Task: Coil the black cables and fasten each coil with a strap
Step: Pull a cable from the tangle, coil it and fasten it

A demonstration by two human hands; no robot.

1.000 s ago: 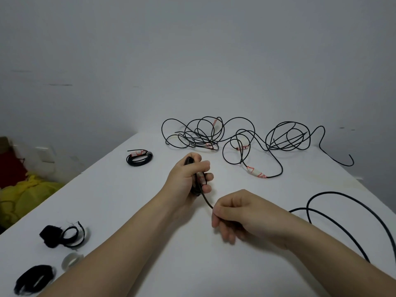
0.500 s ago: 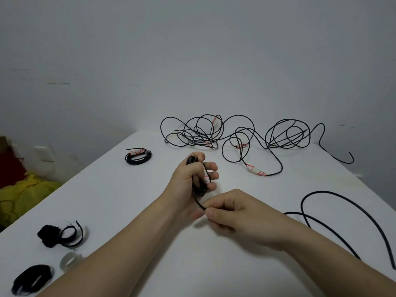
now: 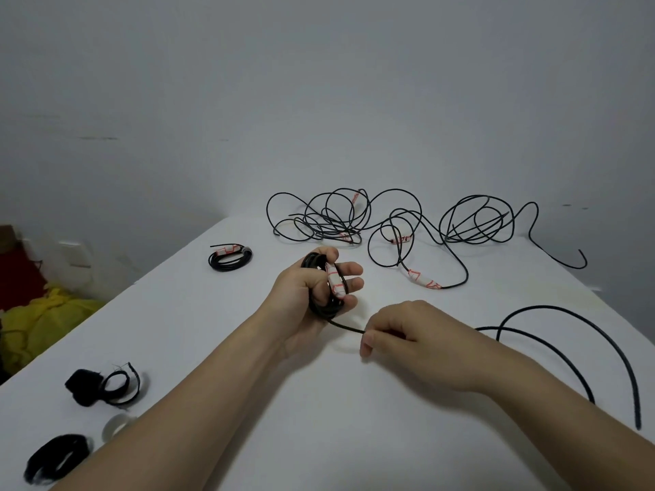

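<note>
Near-left corner of the desk [image 3: 212,331]: the nearest strap [image 3: 56,458], black, lies looped at the edge. A second strap [image 3: 102,386] lies just beyond it, with a translucent ring [image 3: 117,425] between the two.

Near-right edge: the loose cable [image 3: 567,352] arcs across the desk and passes behind the right wrist.

Mid-desk: the right hand [image 3: 418,341] pinches the cable between thumb and forefinger, its other fingers curled under. A short run of cable leads from it to the coil [image 3: 324,306]. The left hand [image 3: 304,295] grips this coil, fingers curled round the turns. A white label [image 3: 335,283] with red marks lies across the coil.

Toward the left edge, further back: a finished coil [image 3: 230,258] lies flat.

Far edge: a tangle of cables [image 3: 354,217] lies spread out, uncoiled.
</note>
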